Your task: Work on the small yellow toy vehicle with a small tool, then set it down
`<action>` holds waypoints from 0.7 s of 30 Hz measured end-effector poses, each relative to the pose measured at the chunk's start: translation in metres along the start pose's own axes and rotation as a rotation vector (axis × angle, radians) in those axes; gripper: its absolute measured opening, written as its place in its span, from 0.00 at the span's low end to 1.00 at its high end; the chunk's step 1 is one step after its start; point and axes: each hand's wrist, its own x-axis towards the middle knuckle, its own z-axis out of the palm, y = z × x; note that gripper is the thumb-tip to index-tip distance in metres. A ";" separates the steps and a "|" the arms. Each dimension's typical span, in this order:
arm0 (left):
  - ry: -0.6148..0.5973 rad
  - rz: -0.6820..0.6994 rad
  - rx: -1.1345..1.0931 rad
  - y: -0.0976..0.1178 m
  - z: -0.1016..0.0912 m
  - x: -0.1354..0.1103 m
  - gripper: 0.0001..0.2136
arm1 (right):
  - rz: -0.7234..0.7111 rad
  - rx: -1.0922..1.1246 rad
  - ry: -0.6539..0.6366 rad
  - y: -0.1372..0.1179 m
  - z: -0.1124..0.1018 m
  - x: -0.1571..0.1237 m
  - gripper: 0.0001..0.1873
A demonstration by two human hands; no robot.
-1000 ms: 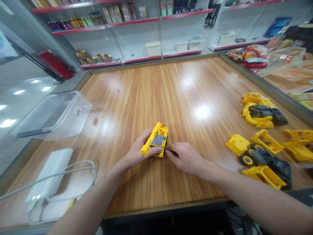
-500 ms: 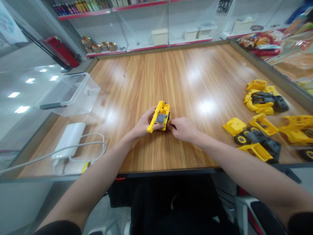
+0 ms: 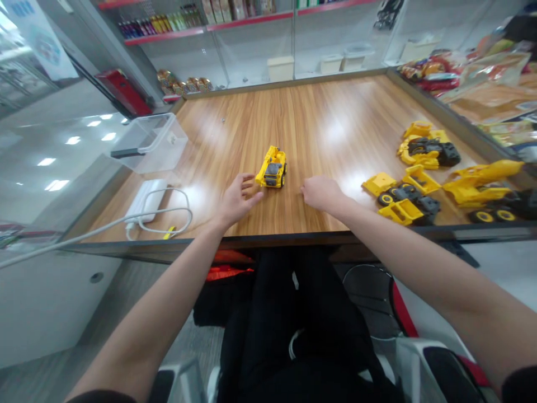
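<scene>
A small yellow toy truck (image 3: 272,167) with a grey cab stands alone on the wooden table (image 3: 310,120). My left hand (image 3: 237,199) lies just short of it, fingers spread and empty. My right hand (image 3: 320,192) rests on the table to the truck's right, fingers curled under; whether it holds anything is hidden. Neither hand touches the truck.
Several yellow and black toy vehicles and parts (image 3: 409,196) lie at the right. A clear plastic box (image 3: 150,143) and a white power bank with cable (image 3: 147,204) sit at the left. Store shelves (image 3: 235,39) stand behind; snack bags (image 3: 436,73) at far right.
Both hands let go of the yellow truck and drew back toward me. The truck now stands free on the table. The camera has tilted down, showing my lap.
</scene>
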 end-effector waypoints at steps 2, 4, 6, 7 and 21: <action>0.084 0.062 0.033 0.003 -0.001 -0.039 0.17 | 0.008 -0.008 -0.002 0.007 -0.001 -0.024 0.19; 0.285 0.210 0.135 0.002 0.006 -0.086 0.09 | 0.005 -0.007 0.004 0.013 0.001 -0.049 0.19; 0.257 0.238 0.137 -0.001 0.026 -0.132 0.05 | -0.001 -0.001 0.021 0.016 0.004 -0.070 0.20; 0.172 0.227 0.127 -0.003 0.040 -0.152 0.03 | -0.001 0.001 0.038 0.017 0.005 -0.079 0.21; -0.429 -0.147 0.109 -0.039 0.256 -0.101 0.16 | 0.001 -0.004 0.255 0.009 0.008 -0.098 0.20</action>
